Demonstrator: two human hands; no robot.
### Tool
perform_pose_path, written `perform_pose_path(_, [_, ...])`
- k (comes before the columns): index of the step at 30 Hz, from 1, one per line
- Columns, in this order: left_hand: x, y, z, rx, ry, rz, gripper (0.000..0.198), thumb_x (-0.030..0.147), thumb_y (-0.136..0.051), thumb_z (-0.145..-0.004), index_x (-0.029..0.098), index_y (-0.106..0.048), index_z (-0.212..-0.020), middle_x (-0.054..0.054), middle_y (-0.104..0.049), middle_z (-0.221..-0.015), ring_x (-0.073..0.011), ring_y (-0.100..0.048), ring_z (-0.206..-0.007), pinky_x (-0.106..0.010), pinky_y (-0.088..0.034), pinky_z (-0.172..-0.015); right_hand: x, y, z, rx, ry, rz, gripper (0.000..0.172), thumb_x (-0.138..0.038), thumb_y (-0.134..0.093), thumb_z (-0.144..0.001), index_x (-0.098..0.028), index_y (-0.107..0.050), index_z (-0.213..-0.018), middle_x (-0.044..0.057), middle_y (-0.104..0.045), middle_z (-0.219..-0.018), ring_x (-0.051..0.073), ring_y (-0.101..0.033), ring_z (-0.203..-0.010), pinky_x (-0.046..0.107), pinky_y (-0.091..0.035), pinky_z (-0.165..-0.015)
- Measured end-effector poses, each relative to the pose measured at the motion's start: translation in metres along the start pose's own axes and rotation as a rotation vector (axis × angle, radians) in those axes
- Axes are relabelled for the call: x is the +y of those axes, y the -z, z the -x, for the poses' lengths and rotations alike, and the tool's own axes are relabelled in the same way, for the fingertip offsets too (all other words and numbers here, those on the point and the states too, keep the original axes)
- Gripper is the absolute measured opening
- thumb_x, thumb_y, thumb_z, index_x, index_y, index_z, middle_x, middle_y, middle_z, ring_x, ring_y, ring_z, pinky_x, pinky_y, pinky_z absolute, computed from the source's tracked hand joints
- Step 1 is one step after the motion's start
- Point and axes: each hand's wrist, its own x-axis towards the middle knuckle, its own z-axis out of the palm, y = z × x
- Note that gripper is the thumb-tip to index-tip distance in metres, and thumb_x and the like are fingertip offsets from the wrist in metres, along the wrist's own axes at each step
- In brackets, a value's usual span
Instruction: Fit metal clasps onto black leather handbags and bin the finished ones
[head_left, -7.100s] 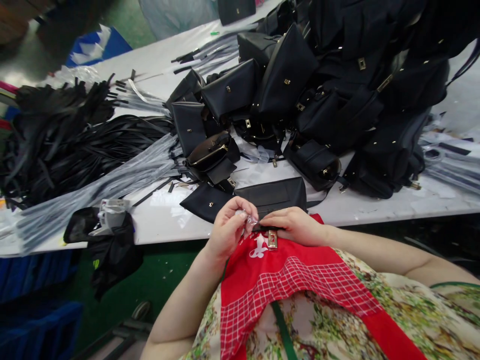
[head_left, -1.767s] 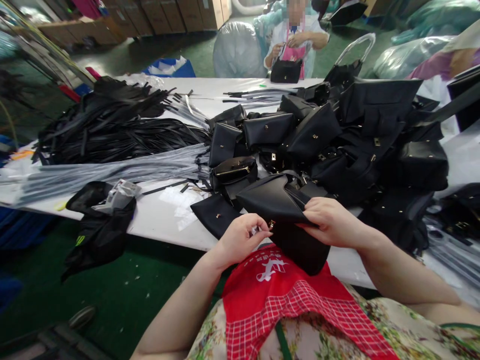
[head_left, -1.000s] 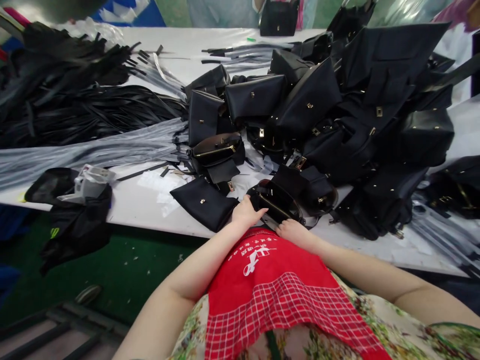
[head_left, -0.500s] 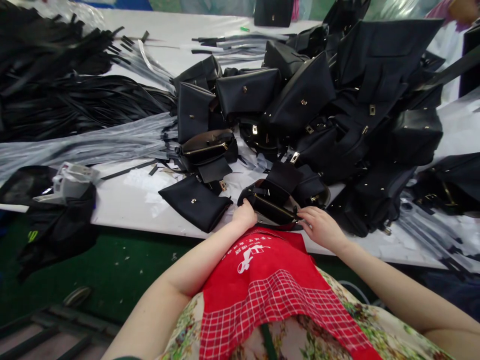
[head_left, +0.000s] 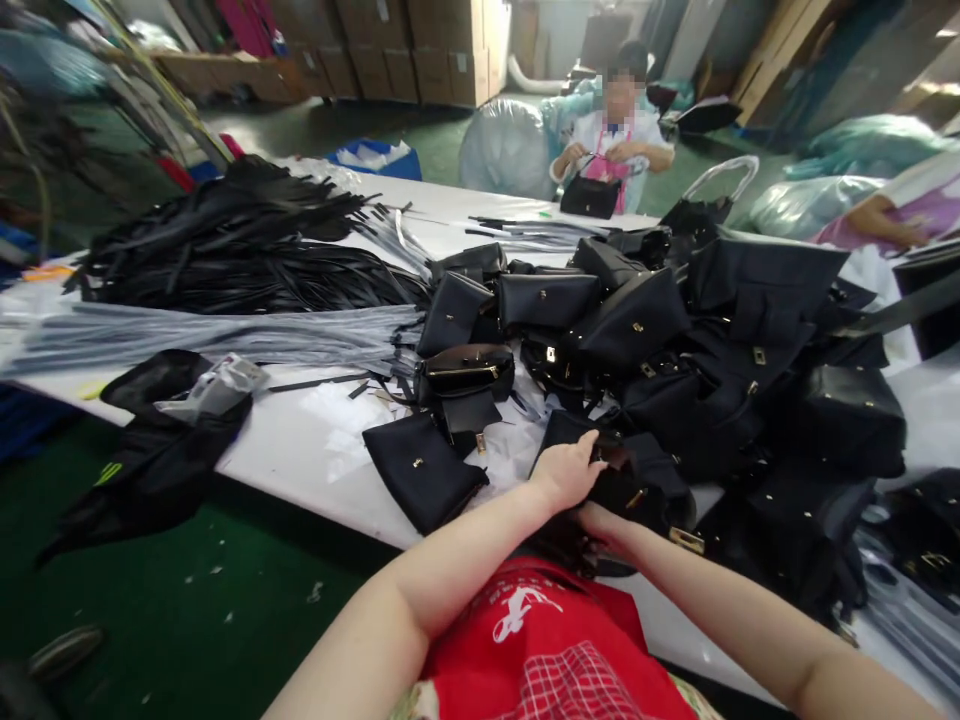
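A black handbag point(head_left: 559, 540) lies at the table's near edge, against the red apron. My left hand point(head_left: 566, 474) is over its top with fingers bent in, gripping the bag's upper part; what exactly is pinched cannot be made out. Lower down, my right hand point(head_left: 602, 524) reaches into or behind the same bag, its fingers mostly hidden. Just beyond my hands is another black bag point(head_left: 637, 480) with gold-coloured hardware. To the left lie a flat black bag point(head_left: 420, 470) with a small clasp and an open bag point(head_left: 465, 372) with a gold zip.
Black bags point(head_left: 551, 298) are heaped across the middle and right of the white table point(head_left: 300, 455). Bundles of black straps point(head_left: 285, 275) and plastic-sleeved strips point(head_left: 210, 335) lie left. A co-worker point(head_left: 615, 140) handles a bag across the table; another person's arm point(head_left: 881, 220) shows far right.
The view has tilted up, bringing the co-worker and cartons into sight. My left hand has moved from the bag's left end to over its top; my right hand has moved in beneath it.
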Motion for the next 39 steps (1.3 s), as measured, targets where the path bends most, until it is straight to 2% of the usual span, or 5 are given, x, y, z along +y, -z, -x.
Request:
perform_pose_path(14, [-0.089,-0.021,0.118,0.023,0.577,0.125,0.046,0.029,-0.039,-0.092,0.013,-0.04,-0.134,-0.019,-0.067,-0.108,-0.0303,-0.066,-0.099,-0.039,-0.048,-0.085,-0.035,-0.001,-0.066,-0.276,0.23,-0.013,0.048,-0.004,-0.054,-0.073,-0.017,-0.061,-0.119,0.005,-0.071,-0.093,0.016,-0.066,-0.082,0.025,-0.049,-0.074])
perform_pose_path(21, [-0.091,-0.04,0.123,0.021,0.653,0.294,0.053,0.054,-0.045,-0.087,0.013,-0.054,-0.119,-0.017,-0.068,-0.109,-0.0283,-0.065,-0.102,-0.033,-0.05,-0.084,-0.046,-0.018,-0.076,-0.333,0.397,0.168,0.039,-0.003,-0.055,-0.067,-0.019,-0.072,-0.099,0.006,-0.072,-0.093,0.02,-0.063,-0.085,0.027,-0.043,-0.075])
perform_pose_path(31, [-0.104,-0.051,0.127,-0.023,0.74,0.381,0.043,0.027,-0.053,-0.083,0.016,-0.055,-0.125,-0.012,-0.067,-0.115,-0.0232,-0.064,-0.104,-0.03,-0.049,-0.086,-0.023,-0.007,-0.08,-0.289,0.295,0.038,0.029,-0.028,-0.042,-0.091,-0.013,-0.066,-0.1,0.003,-0.067,-0.069,0.012,-0.059,-0.056,0.022,-0.044,-0.058])
perform_pose_path(34, [-0.105,-0.053,0.129,-0.023,0.755,0.386,0.042,0.027,-0.055,-0.082,0.018,-0.056,-0.124,-0.009,-0.069,-0.112,-0.022,-0.065,-0.101,-0.029,-0.05,-0.085,-0.033,-0.015,-0.077,-0.363,0.357,0.014,0.033,-0.017,-0.05,-0.083,-0.018,-0.062,-0.113,0.0,-0.068,-0.077,0.01,-0.058,-0.06,0.02,-0.042,-0.058])
perform_pose_path(39, [-0.104,-0.055,0.128,-0.005,0.788,0.362,0.036,0.031,-0.055,-0.086,0.015,-0.061,-0.117,-0.011,-0.069,-0.111,-0.0226,-0.065,-0.102,-0.03,-0.049,-0.087,-0.049,-0.028,-0.082,-0.468,0.427,0.049,0.016,-0.015,-0.069,-0.064,-0.017,-0.069,-0.079,-0.004,-0.059,-0.059,0.01,-0.048,-0.053,0.021,-0.035,-0.053])
